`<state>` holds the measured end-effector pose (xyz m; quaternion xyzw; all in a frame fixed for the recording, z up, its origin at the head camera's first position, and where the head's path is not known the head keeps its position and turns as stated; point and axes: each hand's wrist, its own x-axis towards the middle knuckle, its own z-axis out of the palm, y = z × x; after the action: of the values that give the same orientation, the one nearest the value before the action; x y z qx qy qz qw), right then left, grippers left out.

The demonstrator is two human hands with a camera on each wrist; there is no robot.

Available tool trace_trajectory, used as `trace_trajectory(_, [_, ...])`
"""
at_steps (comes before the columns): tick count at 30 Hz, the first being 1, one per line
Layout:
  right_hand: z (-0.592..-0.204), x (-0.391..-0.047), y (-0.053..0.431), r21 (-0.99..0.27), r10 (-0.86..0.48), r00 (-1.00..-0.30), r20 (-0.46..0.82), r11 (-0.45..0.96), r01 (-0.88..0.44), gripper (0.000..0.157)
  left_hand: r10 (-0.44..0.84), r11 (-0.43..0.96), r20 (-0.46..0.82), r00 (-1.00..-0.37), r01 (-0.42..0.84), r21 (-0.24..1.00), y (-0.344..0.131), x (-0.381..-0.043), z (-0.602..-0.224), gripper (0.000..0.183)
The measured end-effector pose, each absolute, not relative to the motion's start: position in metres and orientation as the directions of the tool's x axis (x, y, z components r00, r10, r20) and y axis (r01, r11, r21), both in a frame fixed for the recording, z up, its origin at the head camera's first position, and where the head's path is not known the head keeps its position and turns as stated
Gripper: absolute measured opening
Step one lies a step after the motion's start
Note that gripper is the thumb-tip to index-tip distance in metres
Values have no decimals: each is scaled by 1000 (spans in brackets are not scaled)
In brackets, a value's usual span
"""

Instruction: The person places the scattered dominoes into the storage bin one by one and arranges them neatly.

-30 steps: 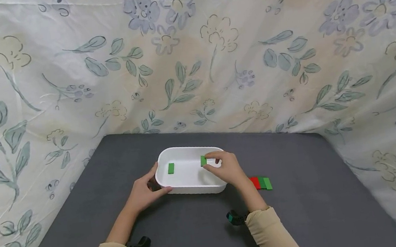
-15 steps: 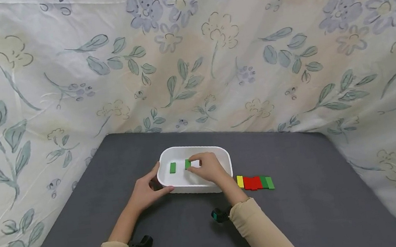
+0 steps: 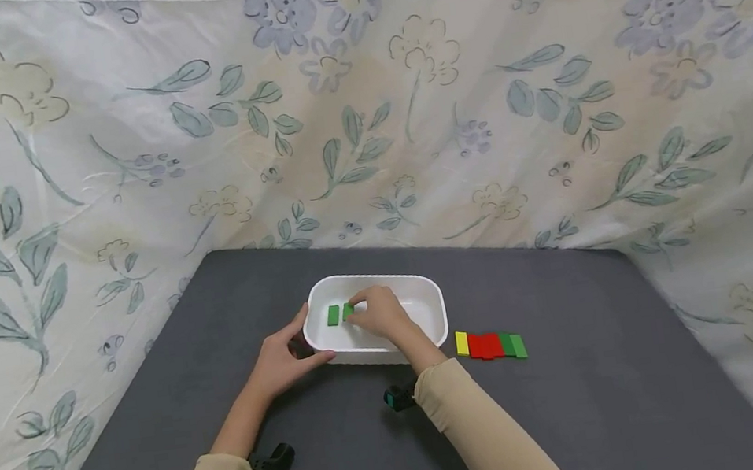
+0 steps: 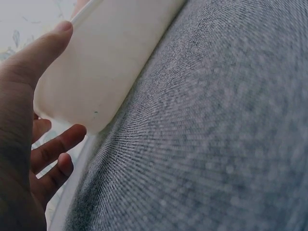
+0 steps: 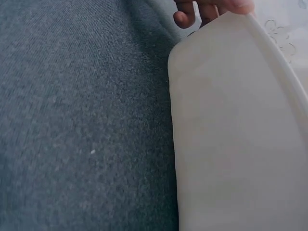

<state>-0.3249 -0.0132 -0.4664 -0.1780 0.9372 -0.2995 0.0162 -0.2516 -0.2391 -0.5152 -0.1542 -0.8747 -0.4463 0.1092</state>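
A white rectangular plastic tub [image 3: 424, 304] with rounded corners sits on the grey cloth-covered table. My left hand [image 3: 281, 365] grips its left end, the thumb over the front rim and fingers around the left side. In the left wrist view, the thumb [image 4: 48, 45] presses along the tub's rim while some fingers spread beneath the corner. Inside the tub, a flat green tile [image 3: 333, 316] lies near the left end. My right hand [image 3: 381, 315] reaches over the front wall and pinches a second green tile [image 3: 348, 312] between thumb and forefinger, just right of the first.
To the right of the tub, a row of flat tiles lies on the table: a yellow tile [image 3: 461, 344], red tiles [image 3: 485, 345] and green tiles [image 3: 518, 346]. A floral curtain [image 3: 360, 110] hangs behind and at both sides of the table.
My right hand has moved left inside the tub, bringing its green tile close beside the other one. The yellow tile has come into sight from behind the right arm. The left hand keeps its grip.
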Motion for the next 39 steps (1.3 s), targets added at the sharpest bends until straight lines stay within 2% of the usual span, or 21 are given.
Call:
trace_trajectory(16, [-469, -330, -21, -506, -356, -934, 42, 798, -327, 33, 166, 559, 330, -929, 364, 745, -237, -254, -515, 99])
trace_trajectory(23, [-472, -331, -24, -438, -378, -925, 44, 825, -358, 33, 159, 568, 318, -935, 350, 745, -237, -252, -514, 98])
trace_trajectory(39, [-475, -333, -25, -452, -371, -928, 21, 825, -340, 38, 151, 573, 295, -943, 327, 752, -237, -250, -514, 99])
